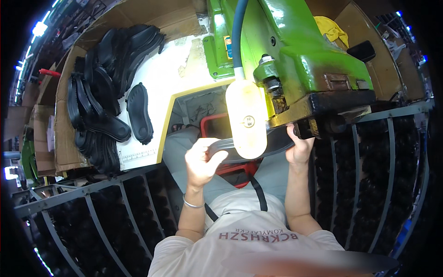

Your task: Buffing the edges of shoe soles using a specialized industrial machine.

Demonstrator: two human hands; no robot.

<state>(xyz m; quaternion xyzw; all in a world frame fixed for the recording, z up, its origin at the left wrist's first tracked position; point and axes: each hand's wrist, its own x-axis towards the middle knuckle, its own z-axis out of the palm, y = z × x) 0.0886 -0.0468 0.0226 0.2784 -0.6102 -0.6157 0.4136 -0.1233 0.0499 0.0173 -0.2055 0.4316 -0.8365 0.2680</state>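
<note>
Both hands hold one dark shoe sole level under the head of a green machine, centre of the frame. Most of the sole is hidden behind a pale oblong lamp or guard that hangs in front of it.

Left hand: clenched on the near end of the sole, thumb on top, fingers curled under. A thin bangle sits on that wrist.

Right hand: gripping the far end, fingers up against the dark lower edge of the machine head. Probably held at both ends to keep the flexible sole flat and steady beneath the tool.

A blue hose runs down the machine front into a metal fitting at centre.

Upper left: a white desk with a yellow edge carries a heap of black soles; one lies apart, just beside the heap. Stacked near the left hand's side, likely for easy reach. Cardboard walls rim the desk.

Lower left and right: metal-barred racks full of more dark soles flank the person's lap. A red frame shows below the sole.

Room: tight. Machine overhead, racks on both sides; the open gap is the lap area between the forearms.
</note>
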